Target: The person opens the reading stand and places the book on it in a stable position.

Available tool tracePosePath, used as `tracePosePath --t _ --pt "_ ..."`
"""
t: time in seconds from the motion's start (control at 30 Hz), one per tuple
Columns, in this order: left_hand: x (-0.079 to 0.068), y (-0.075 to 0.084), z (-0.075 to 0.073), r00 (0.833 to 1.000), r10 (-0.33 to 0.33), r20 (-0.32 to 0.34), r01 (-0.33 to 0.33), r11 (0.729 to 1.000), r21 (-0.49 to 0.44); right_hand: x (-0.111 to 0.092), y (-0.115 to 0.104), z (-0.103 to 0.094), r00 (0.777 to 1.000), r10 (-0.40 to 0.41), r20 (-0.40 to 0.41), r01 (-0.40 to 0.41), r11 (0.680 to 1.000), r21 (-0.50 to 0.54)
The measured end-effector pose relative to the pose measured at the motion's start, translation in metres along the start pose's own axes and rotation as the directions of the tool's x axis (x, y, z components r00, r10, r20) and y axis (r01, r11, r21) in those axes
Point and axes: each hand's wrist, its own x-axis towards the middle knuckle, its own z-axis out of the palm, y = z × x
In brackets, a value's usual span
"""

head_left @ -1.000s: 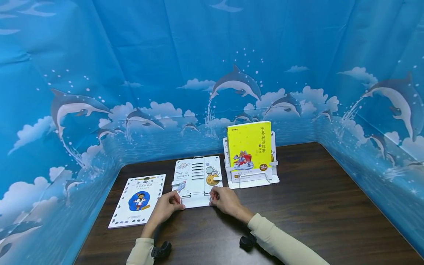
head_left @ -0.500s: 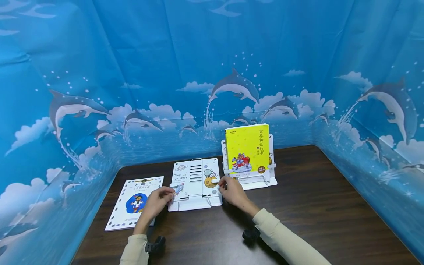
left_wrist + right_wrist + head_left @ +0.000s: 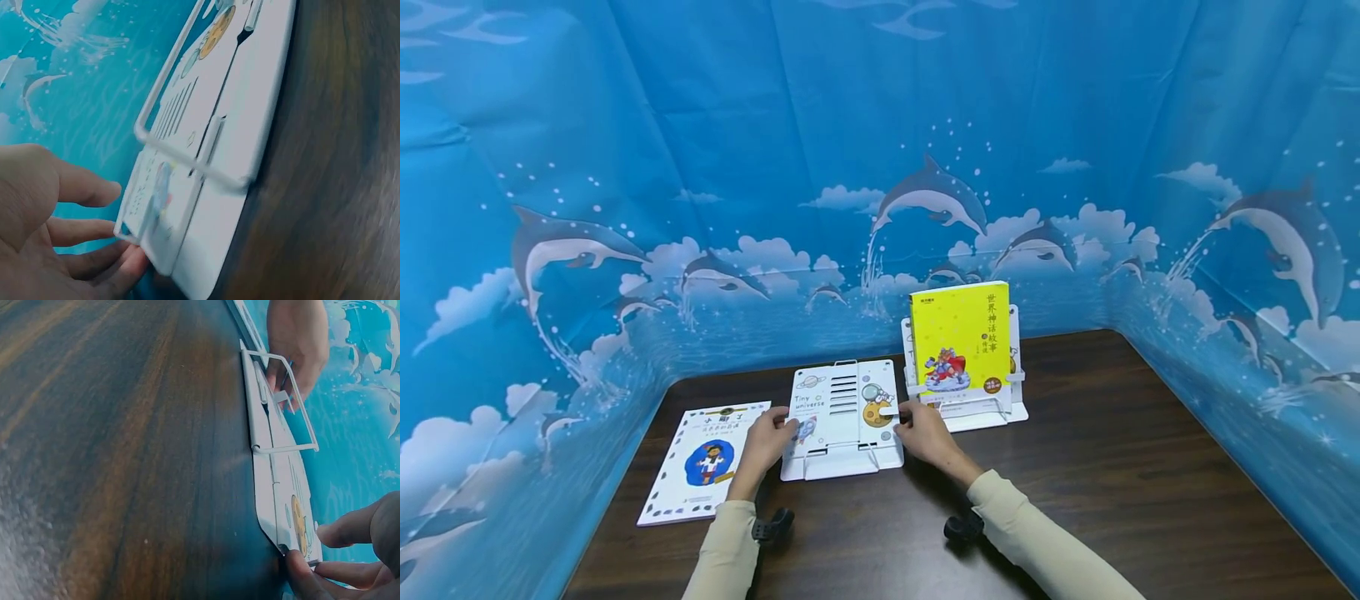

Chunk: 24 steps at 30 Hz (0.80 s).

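Note:
A white book stand (image 3: 842,425) printed "Tiny universe" lies folded down on the table, its wire bail (image 3: 290,394) raised at the front edge. My left hand (image 3: 767,437) is at its left side; in the left wrist view the fingertips (image 3: 134,259) meet the stand's edge while the thumb stays apart. My right hand (image 3: 925,429) holds the right side beside a small white page clip (image 3: 887,410), thumb at the face and fingers at the edge. The left page clip is hidden by my left hand in the head view.
Just right of the stand, a yellow book (image 3: 962,342) leans upright on a second white stand (image 3: 1017,408). A white picture book (image 3: 700,492) lies flat to the left, close to my left forearm. Behind the dark wooden table (image 3: 1112,467) hangs a blue dolphin backdrop (image 3: 850,100).
Both hands have moved from the stand's front wire bail back to its sides. The left hand has shifted slightly up along the left edge; the right hand has stayed by the right clip.

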Motion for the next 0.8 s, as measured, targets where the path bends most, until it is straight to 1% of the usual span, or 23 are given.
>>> tracePosePath --t 0.13,0.3,0.4,0.57,0.73,0.8 --pt "0.0017 -0.0007 0.0042 0.999 -0.037 -0.008 0.037 0.999 -0.035 -0.0015 0.0000 0.0007 0.999 0.019 0.029 -0.020 1.000 0.012" --pt "0.0031 0.0008 0.0039 0.997 -0.073 -0.025 0.071 0.995 -0.069 -0.0023 -0.0007 -0.0013 0.998 0.022 0.055 -0.024 0.999 0.041" --pt "0.0039 0.0010 0.0036 0.996 -0.079 -0.029 0.076 0.994 -0.079 -0.0021 0.0005 -0.0015 0.998 0.017 0.059 -0.021 0.998 0.064" --pt "0.0059 -0.0009 0.0038 0.997 -0.071 -0.034 0.067 0.992 -0.110 -0.0017 0.0006 -0.0018 0.998 0.023 0.057 -0.027 0.996 0.080" --pt "0.0058 -0.0020 0.0030 0.996 -0.087 -0.032 0.082 0.987 -0.139 -0.0023 0.0005 -0.0001 0.996 0.064 0.054 -0.070 0.991 0.113" --pt "0.0065 -0.0022 0.0024 0.995 -0.091 -0.039 0.085 0.986 -0.146 -0.0031 0.0008 0.0007 0.994 0.093 0.054 -0.100 0.986 0.136"
